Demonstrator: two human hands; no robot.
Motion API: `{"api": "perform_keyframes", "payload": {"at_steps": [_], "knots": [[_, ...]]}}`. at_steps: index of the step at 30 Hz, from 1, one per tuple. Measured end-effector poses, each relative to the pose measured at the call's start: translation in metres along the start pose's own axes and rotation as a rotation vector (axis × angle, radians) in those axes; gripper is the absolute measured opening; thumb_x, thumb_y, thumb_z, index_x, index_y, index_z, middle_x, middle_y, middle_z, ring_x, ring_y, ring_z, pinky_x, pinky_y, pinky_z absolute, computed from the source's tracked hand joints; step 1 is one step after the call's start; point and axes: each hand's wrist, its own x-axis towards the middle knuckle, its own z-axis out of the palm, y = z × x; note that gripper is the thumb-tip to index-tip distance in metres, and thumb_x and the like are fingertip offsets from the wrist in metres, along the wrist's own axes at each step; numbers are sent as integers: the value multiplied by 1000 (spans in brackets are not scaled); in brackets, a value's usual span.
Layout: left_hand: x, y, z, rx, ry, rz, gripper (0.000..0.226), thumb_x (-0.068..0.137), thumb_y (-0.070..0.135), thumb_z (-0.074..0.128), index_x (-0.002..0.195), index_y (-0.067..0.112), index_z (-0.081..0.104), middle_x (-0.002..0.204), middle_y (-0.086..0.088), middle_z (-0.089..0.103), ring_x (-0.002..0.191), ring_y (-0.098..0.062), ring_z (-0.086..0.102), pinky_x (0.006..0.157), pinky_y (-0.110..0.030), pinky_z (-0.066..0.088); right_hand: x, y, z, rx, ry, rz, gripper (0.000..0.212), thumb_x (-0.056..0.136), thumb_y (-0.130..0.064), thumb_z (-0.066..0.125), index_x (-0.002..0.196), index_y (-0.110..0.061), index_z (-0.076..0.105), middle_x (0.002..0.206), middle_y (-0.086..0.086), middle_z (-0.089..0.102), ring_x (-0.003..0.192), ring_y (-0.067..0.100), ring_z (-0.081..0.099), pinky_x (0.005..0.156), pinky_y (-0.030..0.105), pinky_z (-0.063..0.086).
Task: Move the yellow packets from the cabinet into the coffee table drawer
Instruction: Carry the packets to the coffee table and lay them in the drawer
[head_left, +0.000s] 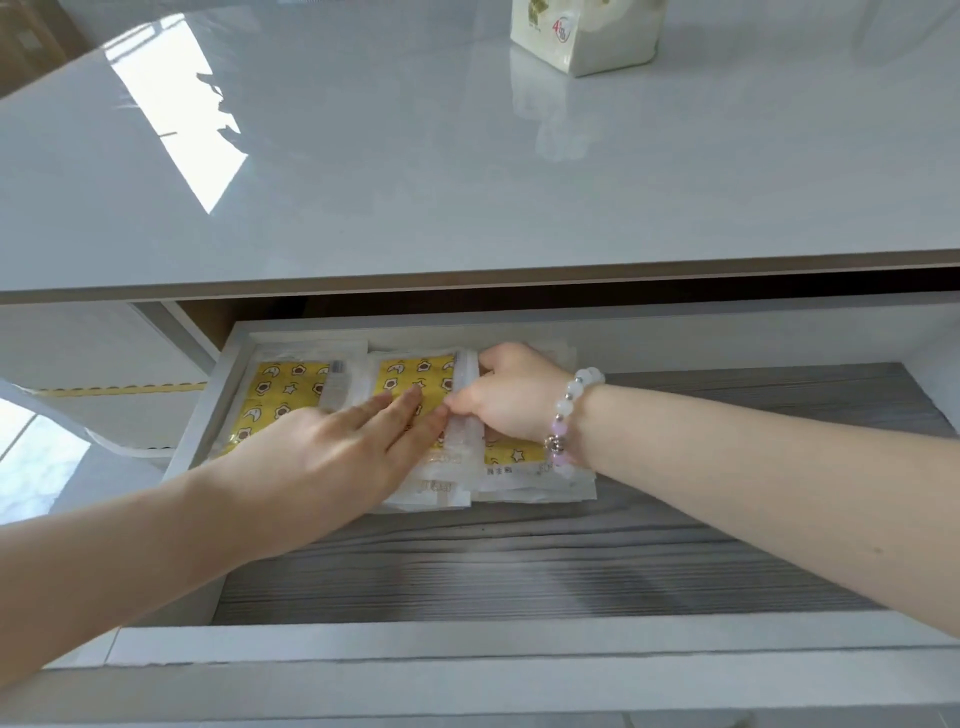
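Several yellow packets with clear plastic edges lie in the far left corner of the open coffee table drawer (519, 642). One packet (283, 397) lies flat at the left. My left hand (337, 447) rests flat with straight fingers on the middle packet (410, 376). My right hand (511, 395), with a bead bracelet on the wrist, pinches the clear edge strip of a packet (511, 457) that stands up between the two hands. More packets lie stacked beneath.
The drawer floor has a grey wood-grain lining (571, 561), bare to the right and front. Above it is the glossy white table top (415, 182), with a cream tissue pack (587, 31) at the far edge.
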Motion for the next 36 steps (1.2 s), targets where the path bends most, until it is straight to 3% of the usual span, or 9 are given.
{"api": "perform_keyframes", "payload": {"at_steps": [2, 7, 10, 13, 16, 20, 25, 31, 36], "knots": [[1, -3, 2, 23, -37, -7, 60, 65, -25, 38, 119, -5, 56, 102, -30, 67, 77, -35, 71, 30, -31, 48, 0, 4, -4, -174, 109, -67, 30, 91, -25, 56, 112, -4, 64, 100, 8, 70, 91, 23, 67, 88, 34, 53], [3, 3, 12, 1, -262, -139, 78, 30, -17, 80, 106, -4, 69, 94, -32, 67, 72, -36, 71, 27, -33, 45, -5, 16, -6, -244, 129, -243, 53, 87, -19, 62, 136, -17, 44, 129, 0, 55, 107, 17, 59, 85, 24, 50], [0, 5, 18, -70, -319, -223, 74, 34, -3, 88, 106, 0, 70, 93, -28, 69, 73, -33, 72, 32, -34, 49, -10, 18, -4, -521, 56, -478, 60, 92, -23, 55, 146, -17, 31, 150, 0, 33, 136, 18, 34, 110, 27, 30], [-3, 7, 18, -138, -292, -208, 49, 77, 33, 63, 115, 2, 66, 105, -26, 68, 89, -32, 71, 57, -36, 59, -11, 24, 2, -864, -51, -580, 68, 97, -42, 41, 152, -19, 9, 160, -5, 0, 146, 13, 1, 117, 33, 5], [-4, 10, 12, -165, -264, -261, 68, 97, 46, 17, 120, 2, 63, 115, -20, 66, 103, -27, 67, 84, -30, 52, -7, 30, 11, -988, -101, -518, 71, 98, -51, 29, 152, -20, -7, 159, -5, -13, 145, 9, -13, 116, 40, -11], [-3, 7, 12, -201, -226, -402, 52, 98, 30, 35, 138, -2, 43, 140, -17, 48, 123, -30, 53, 101, -28, 33, 0, 36, 14, -987, -86, -524, 71, 98, -48, 33, 152, -20, -4, 159, -6, -12, 145, 9, -13, 116, 43, -10], [-4, 2, 14, -251, -378, -536, 51, 87, 32, 41, 112, -5, 65, 110, -18, 68, 95, -32, 68, 70, -39, 57, 3, 36, 16, -1011, -78, -557, 72, 98, -46, 38, 152, -22, -2, 159, -6, -11, 146, 12, -10, 117, 44, -6], [-3, 0, 12, -217, -385, -532, 55, 83, 40, 36, 104, 4, 71, 98, -8, 73, 86, -28, 71, 66, -40, 57, 6, 36, 21, -947, -76, -551, 70, 97, -42, 41, 152, -21, 2, 159, -7, -8, 146, 12, -8, 117, 45, -4], [6, -5, 11, -382, -310, -635, 63, 83, 52, 33, 126, 15, 59, 121, -1, 64, 114, -24, 58, 92, -34, 47, 10, 37, 15, -833, -72, -572, 70, 94, -46, 44, 151, -21, 11, 160, -7, -2, 146, 11, -7, 118, 43, -3]]}}
